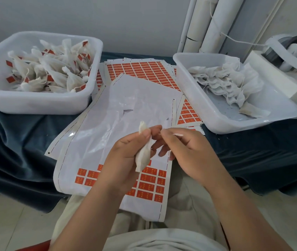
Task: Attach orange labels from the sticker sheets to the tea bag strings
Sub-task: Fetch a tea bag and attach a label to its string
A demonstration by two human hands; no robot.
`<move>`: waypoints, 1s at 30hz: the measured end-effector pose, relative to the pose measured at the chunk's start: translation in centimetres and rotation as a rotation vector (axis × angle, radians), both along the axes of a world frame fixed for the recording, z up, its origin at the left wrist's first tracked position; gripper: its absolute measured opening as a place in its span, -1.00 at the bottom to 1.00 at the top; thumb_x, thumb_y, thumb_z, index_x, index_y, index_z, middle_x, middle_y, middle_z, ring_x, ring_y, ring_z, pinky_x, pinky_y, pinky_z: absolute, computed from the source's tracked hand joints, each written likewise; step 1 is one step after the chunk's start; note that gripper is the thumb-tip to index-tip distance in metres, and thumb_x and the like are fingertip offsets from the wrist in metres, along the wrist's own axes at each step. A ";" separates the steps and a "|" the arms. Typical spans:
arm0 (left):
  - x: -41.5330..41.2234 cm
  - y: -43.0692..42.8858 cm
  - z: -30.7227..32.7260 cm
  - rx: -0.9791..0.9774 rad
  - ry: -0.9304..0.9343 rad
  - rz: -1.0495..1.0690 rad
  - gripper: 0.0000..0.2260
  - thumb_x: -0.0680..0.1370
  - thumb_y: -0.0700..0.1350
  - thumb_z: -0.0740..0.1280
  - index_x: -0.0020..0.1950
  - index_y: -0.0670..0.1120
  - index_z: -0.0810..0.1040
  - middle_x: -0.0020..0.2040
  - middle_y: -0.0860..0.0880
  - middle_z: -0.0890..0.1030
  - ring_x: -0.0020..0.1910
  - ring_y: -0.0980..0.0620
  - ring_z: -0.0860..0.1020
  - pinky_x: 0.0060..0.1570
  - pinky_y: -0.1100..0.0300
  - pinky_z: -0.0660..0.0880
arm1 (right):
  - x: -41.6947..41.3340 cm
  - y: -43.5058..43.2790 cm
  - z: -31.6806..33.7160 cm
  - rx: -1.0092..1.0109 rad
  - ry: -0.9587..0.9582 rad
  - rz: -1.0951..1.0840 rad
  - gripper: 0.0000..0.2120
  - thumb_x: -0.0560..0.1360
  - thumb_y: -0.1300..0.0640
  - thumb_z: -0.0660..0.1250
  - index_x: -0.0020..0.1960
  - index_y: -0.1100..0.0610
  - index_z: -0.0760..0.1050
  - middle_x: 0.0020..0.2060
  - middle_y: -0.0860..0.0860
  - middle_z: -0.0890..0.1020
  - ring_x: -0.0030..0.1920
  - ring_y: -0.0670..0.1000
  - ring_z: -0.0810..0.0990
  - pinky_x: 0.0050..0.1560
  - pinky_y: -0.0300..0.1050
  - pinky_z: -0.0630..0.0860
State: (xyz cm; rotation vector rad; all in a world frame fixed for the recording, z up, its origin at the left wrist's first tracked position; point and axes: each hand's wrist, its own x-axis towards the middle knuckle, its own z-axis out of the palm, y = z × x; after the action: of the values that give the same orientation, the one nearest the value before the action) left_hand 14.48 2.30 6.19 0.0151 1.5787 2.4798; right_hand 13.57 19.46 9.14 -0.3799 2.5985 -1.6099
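Observation:
My left hand (pixel 126 153) grips a white tea bag (pixel 144 156) upright, thumb pressed on its upper part. My right hand (pixel 184 151) pinches the bag's thin string (pixel 177 134) between thumb and forefinger, just right of the bag. Under both hands lies a mostly peeled sticker sheet (pixel 97 134) with orange labels (pixel 149 185) left in its lower rows. More full orange sheets (pixel 144 69) lie fanned out behind it.
A white tub (pixel 35 104) at the left holds several labelled tea bags. Another white tub (pixel 234 124) at the right holds unlabelled bags. A white machine (pixel 288 64) and pipes stand at the far right. Dark blue cloth (pixel 17 151) covers the table.

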 end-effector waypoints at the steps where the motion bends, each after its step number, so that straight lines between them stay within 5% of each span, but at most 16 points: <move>1: 0.0 0.1 0.0 -0.034 -0.006 0.031 -0.66 0.57 0.23 0.39 0.22 0.09 0.73 0.24 0.11 0.69 0.20 0.11 0.67 0.08 0.24 0.61 | 0.1 0.1 0.1 0.077 0.078 -0.038 -0.74 0.67 -0.17 0.23 0.04 -0.13 0.67 -0.13 -0.22 0.74 -0.07 -0.16 0.72 -0.13 -0.37 0.57; 8: 0.7 0.0 0.1 -0.246 0.071 0.178 -0.72 0.61 0.27 0.30 0.15 0.22 0.73 -0.05 0.18 0.74 -0.17 0.21 0.72 -0.32 0.41 0.56 | 0.2 0.5 0.1 0.282 0.419 -0.149 -0.70 0.67 -0.15 0.24 0.09 -0.01 0.66 -0.08 -0.19 0.72 -0.07 -0.17 0.68 -0.09 -0.39 0.55; 15: 0.4 0.1 0.0 -0.277 0.056 0.225 -0.74 0.61 0.28 0.28 0.10 0.27 0.74 -0.07 0.20 0.70 -0.13 0.27 0.66 -0.21 0.45 0.55 | -0.1 0.7 0.0 0.358 0.589 -0.068 -0.86 0.62 0.06 0.43 0.05 0.10 0.72 -0.10 -0.09 0.74 -0.15 -0.15 0.63 -0.10 -0.43 0.47; 19: -0.1 -0.3 -0.6 -0.606 0.208 0.157 -0.58 0.54 0.34 0.26 -0.25 0.07 0.69 -0.35 -0.04 0.57 -0.42 0.14 0.50 -0.36 0.41 0.46 | -0.3 0.7 -0.3 0.479 0.643 0.081 -0.80 0.66 0.05 0.36 0.07 0.14 0.70 -0.11 -0.05 0.70 -0.14 -0.22 0.51 -0.05 -0.47 0.39; 22: -0.5 -1.0 -0.7 -0.828 0.369 -0.015 -0.63 0.65 0.17 0.25 -0.33 0.12 0.53 -0.44 0.04 0.48 -0.46 0.17 0.42 -0.39 0.35 0.40 | -0.7 1.1 -0.2 0.495 0.678 0.140 -0.85 0.62 0.08 0.44 0.03 0.14 0.74 -0.14 -0.04 0.70 -0.14 -0.18 0.53 -0.04 -0.36 0.41; 26: -0.4 -1.8 -0.9 -1.023 0.438 -0.254 -0.69 0.71 0.15 0.10 -0.13 0.17 0.53 -0.21 0.13 0.59 -0.15 0.15 0.56 -0.11 0.26 0.49 | -0.7 1.1 0.0 0.382 0.510 0.132 -0.91 0.54 0.03 0.53 -0.11 0.02 0.72 -0.20 -0.17 0.66 -0.16 -0.13 0.59 -0.13 -0.36 0.42; 30: -0.5 -1.8 -1.5 -0.845 0.288 -0.385 -0.65 0.62 0.25 0.09 -0.26 0.11 0.41 -0.29 0.07 0.51 -0.28 0.14 0.49 -0.07 0.08 0.51 | -0.7 0.7 -0.3 0.089 0.024 0.054 -0.91 0.53 -0.05 0.52 -0.14 -0.10 0.69 -0.18 -0.15 0.71 -0.11 -0.09 0.68 -0.12 -0.25 0.57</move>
State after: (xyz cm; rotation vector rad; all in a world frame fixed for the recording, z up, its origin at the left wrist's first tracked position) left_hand 14.03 0.45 4.67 0.5068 2.3444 1.4354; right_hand 12.89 20.13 8.85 -0.4620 2.6419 -1.4762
